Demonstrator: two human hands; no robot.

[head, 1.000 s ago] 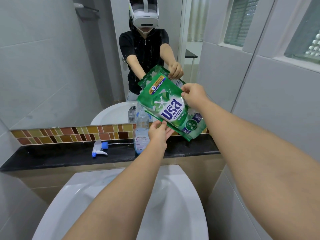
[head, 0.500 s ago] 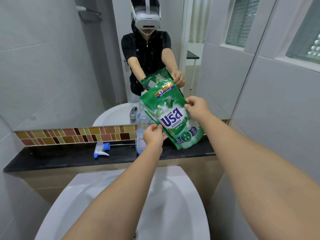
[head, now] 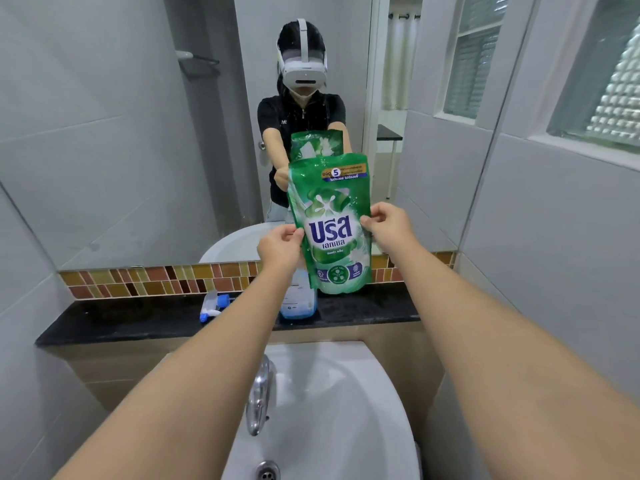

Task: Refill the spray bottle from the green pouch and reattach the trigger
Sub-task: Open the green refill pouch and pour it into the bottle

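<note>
Below me sits the white sink (head: pixel 363 427), and behind it the black ledge (head: pixel 138 323) that carries everything. I hold the green pouch (head: pixel 330 226) upright above the ledge's middle, its base near the stone; whether it touches, I cannot tell. My left hand (head: pixel 278 249) pinches its left edge and my right hand (head: pixel 389 225) pinches its right edge, fingers curled on the film. The spray bottle (head: pixel 298 303) stands open just behind the pouch's lower left corner, half hidden. The trigger (head: pixel 213 304) lies near the ledge's front edge, left of the bottle. My worry: such soft film could buckle when tilted, slopping liquid past that narrow neck, or the base could nudge the bottle over.
</note>
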